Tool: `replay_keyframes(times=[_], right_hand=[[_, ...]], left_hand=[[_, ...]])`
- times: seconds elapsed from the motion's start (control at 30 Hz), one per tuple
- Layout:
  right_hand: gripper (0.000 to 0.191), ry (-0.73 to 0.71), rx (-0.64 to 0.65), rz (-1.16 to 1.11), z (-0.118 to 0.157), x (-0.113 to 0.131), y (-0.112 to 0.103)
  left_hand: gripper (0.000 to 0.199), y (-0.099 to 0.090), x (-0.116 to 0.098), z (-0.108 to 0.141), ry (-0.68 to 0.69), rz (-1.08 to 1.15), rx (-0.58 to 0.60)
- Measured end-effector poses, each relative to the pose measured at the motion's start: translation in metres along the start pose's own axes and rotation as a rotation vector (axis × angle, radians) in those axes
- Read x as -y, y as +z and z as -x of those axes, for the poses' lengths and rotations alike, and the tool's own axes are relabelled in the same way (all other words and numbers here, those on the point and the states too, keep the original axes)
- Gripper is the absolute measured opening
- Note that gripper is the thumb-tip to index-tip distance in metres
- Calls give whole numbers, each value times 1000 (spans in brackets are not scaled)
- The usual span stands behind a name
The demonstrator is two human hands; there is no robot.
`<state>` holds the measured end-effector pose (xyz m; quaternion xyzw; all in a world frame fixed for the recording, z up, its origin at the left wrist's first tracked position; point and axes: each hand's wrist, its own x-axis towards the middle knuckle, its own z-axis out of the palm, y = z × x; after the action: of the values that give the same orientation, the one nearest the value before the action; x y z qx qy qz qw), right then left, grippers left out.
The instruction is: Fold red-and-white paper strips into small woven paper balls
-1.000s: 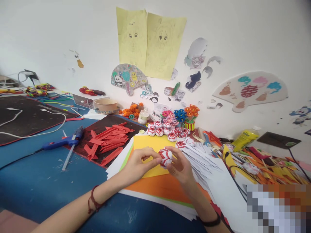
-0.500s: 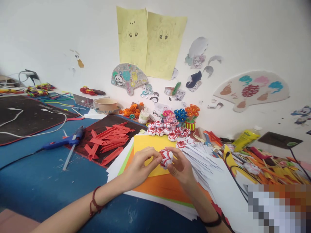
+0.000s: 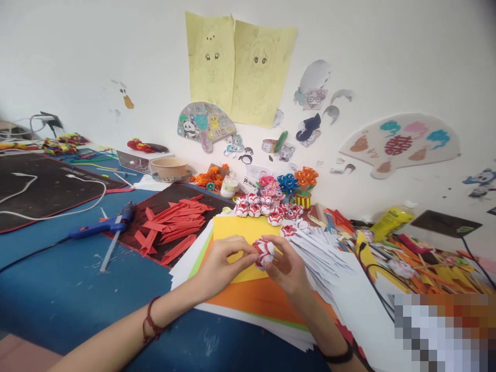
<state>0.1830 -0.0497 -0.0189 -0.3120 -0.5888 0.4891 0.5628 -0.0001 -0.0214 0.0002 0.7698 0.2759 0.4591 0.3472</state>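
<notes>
A red-and-white folded paper flower (image 3: 265, 252) is held above a stack of coloured paper, whose top yellow sheet (image 3: 232, 227) lies over an orange sheet (image 3: 267, 299). My left hand (image 3: 230, 261) pinches its left edge between thumb and fingertips. Around its right side curve the thumb and fingers of my right hand (image 3: 287, 263). Several similar red-and-white paper flowers (image 3: 253, 209) sit together just behind the stack. To the right of my hands lie folded white paper strips (image 3: 321, 258), and to the left is a pile of folded red paper strips (image 3: 174, 222).
A blue glue gun (image 3: 104, 225) rests on the blue table (image 3: 58, 289) at left, its cord running off the edge. Behind stand a glue bottle (image 3: 229, 186), a round bowl (image 3: 169, 168) and bead flowers (image 3: 287, 183). Paper scraps and a yellow bottle (image 3: 393, 222) crowd the right.
The paper flower has turned slightly and shifted a little to the left between my hands. Both hands keep their grip on it.
</notes>
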Motion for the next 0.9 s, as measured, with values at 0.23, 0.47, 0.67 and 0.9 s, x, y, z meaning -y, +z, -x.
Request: replay_keyframes(times=[0.23, 0.47, 0.67, 0.9], right_hand=[[35, 2, 11, 7, 1, -1, 0], [35, -3, 20, 16, 0, -4, -1], [37, -1, 26, 15, 0, -4, -2], [36, 6, 28, 30, 1, -4, -3]], left_hand=[[12, 0, 1, 0, 16, -6, 3], [13, 0, -4, 1, 6, -78, 6], [15, -1, -3, 1, -42, -32, 48], [18, -1, -1, -1, -137, 56, 57]])
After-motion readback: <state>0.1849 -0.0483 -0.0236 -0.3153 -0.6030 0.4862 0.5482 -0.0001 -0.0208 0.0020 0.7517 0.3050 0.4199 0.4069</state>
